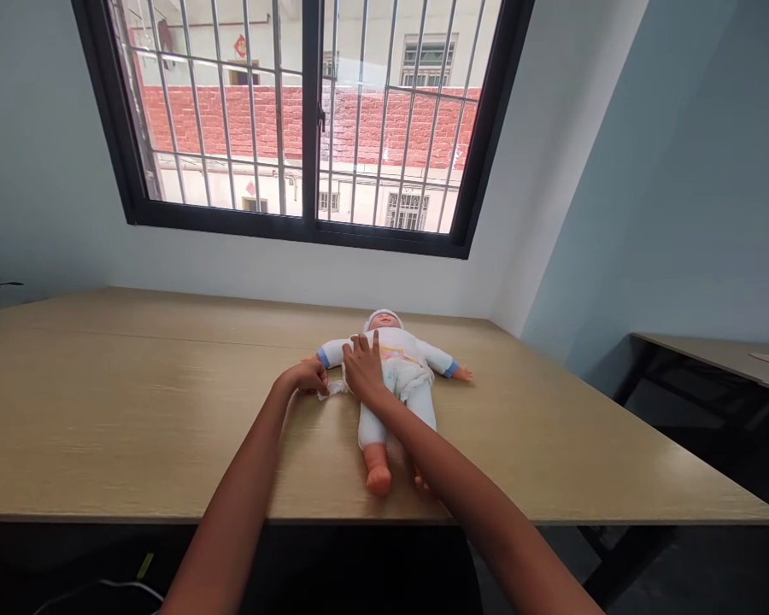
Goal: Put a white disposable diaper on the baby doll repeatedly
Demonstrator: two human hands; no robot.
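A baby doll (424,412) in white clothes with blue cuffs lies on its back on the table, its head toward the window and its feet toward me. Around its hips is a white diaper (411,373), worn over the clothes. My left hand (308,376) is closed at the diaper's loose side flap, which sticks out left of the doll. Across the left side of the doll's waist rests my right hand (364,367), fingers stretched out and slightly apart. That hand and forearm hide part of the diaper and one leg.
The wooden table (167,410) reaches to the wall, with its front edge close to me. A barred window (311,128) is above it. Another table (711,354) stands at the right. A pale cable (125,586) shows below the front edge at the left.
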